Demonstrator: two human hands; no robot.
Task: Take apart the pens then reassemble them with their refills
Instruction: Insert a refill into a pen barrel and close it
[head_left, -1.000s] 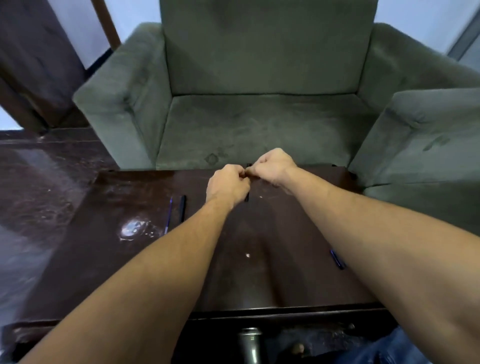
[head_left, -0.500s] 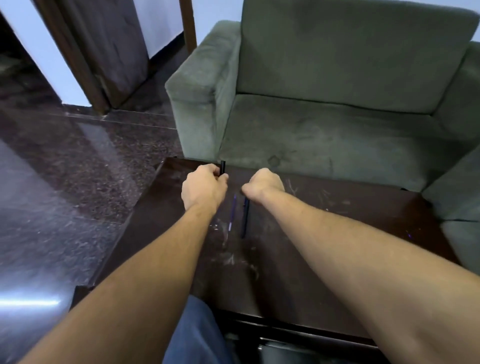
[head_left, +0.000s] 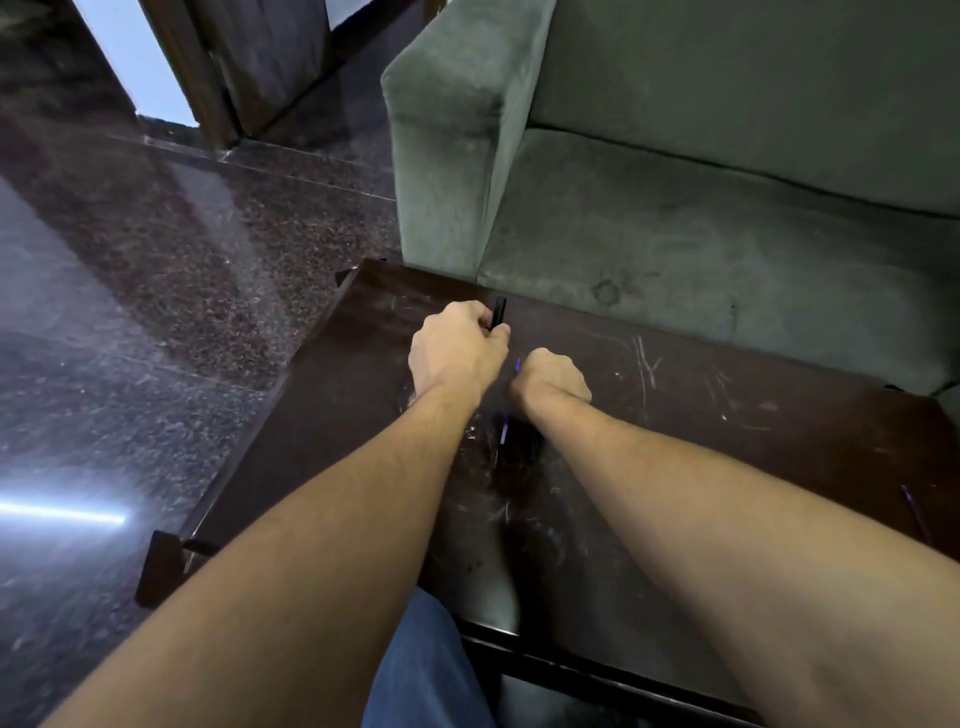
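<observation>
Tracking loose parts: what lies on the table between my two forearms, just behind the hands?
Head view: a blue refill and a dark pen part, side by side, both blurred.

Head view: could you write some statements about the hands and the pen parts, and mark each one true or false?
1. The left hand grips a black barrel. True.
2. The table is white. False: it is dark brown and scratched.
3. A blue refill shows beside the right wrist. True.
4. The right hand lies flat with straight fingers. False: its fingers are curled.
</observation>
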